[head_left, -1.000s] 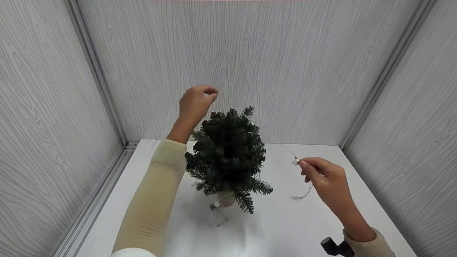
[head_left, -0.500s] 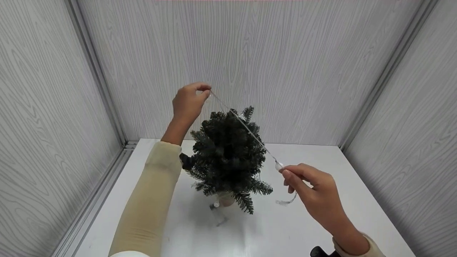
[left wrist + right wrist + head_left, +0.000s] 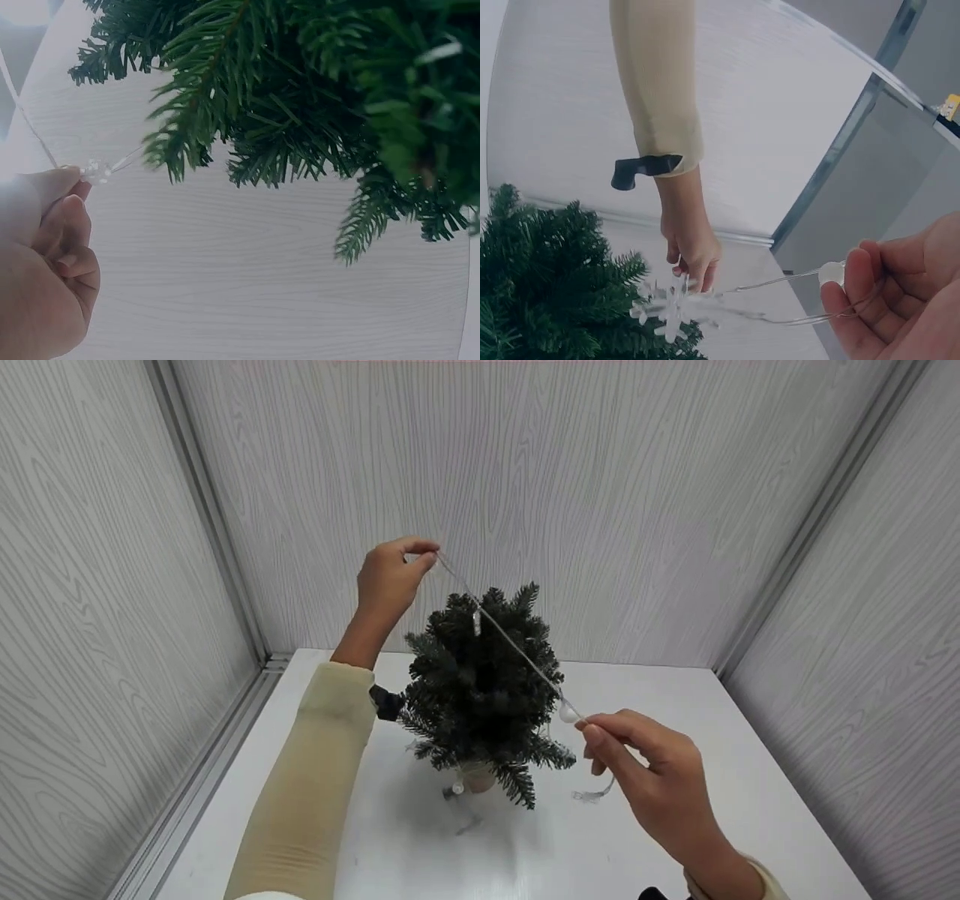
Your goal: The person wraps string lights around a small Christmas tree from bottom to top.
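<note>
While left hand [image 3: 386, 577] and right hand [image 3: 660, 780] pinch one clear string [image 3: 517, 648], one green tree [image 3: 480, 682] stands upright, on one table [image 3: 750, 780].

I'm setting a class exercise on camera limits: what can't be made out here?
- Head view: part of the base under the tree, hidden by its branches.
- Left wrist view: part of the left hand, beyond the left edge.
- Right wrist view: what the yellow item is, cut by the right edge.

Grey wood-grain walls [image 3: 495, 472] surround a white table [image 3: 600, 840].
</note>
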The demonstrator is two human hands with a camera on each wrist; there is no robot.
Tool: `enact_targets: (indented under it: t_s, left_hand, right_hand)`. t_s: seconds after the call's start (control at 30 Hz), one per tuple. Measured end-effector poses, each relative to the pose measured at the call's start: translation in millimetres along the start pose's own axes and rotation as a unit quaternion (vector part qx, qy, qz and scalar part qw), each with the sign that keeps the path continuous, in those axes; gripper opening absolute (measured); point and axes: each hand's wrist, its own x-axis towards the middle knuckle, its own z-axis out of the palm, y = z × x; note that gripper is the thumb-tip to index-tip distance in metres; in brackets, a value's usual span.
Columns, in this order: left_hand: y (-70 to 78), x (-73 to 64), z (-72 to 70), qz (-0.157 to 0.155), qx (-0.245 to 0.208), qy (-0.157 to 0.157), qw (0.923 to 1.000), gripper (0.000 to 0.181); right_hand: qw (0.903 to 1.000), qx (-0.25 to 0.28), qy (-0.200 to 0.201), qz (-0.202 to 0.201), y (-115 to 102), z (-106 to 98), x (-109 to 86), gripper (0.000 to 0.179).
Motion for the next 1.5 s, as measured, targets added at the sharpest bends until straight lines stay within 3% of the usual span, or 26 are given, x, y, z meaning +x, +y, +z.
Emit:
enact_targets:
  t_s: [0.17, 0.6, 0.73, 0.93, 1.37, 1.5]
  left_hand:
    - [-10.9, 1.0, 0.0, -0.016, 0.010, 0.000, 0.9998, 0.022]
    - [-37.5, 0.9, -2.4, -0.047, 0.042, 0.005, 0.9980, 0.023]
    - [-43.1, -0.5, -4.2, -0.063, 0.048, -0.009, 0.9968, 0.023]
    - [-51.3, -5.5, -10.6, -0.086, 0.040, -0.027, 0.9952, 0.023]
    - [-81.9, -26.7, -15.2, -0.091, -0.010, -0.071, 0.9933, 0.022]
    - [-88.8, -33.0, -15.3, -0.100, -0.027, -0.077, 0.9916, 0.022]
  right_hand:
    - [0.9998, 0.001, -0.017, 0.003, 2.7, 12.2, -3.7, 0.032]
    - [0.9934, 0.065, -0.092, 0.022, -3.1, 49.5, -5.5, 0.020]
    - [0.9901, 0.079, -0.112, 0.028, -3.1, 56.0, -7.9, 0.018]
    - [0.9874, 0.076, -0.133, 0.040, -3.9, 58.2, -11.6, 0.017]
    - [0.9759, 0.113, -0.179, 0.052, -1.0, 63.6, -23.0, 0.014]
    - [0.9730, 0.128, -0.189, 0.038, 1.6, 65.5, -27.4, 0.017]
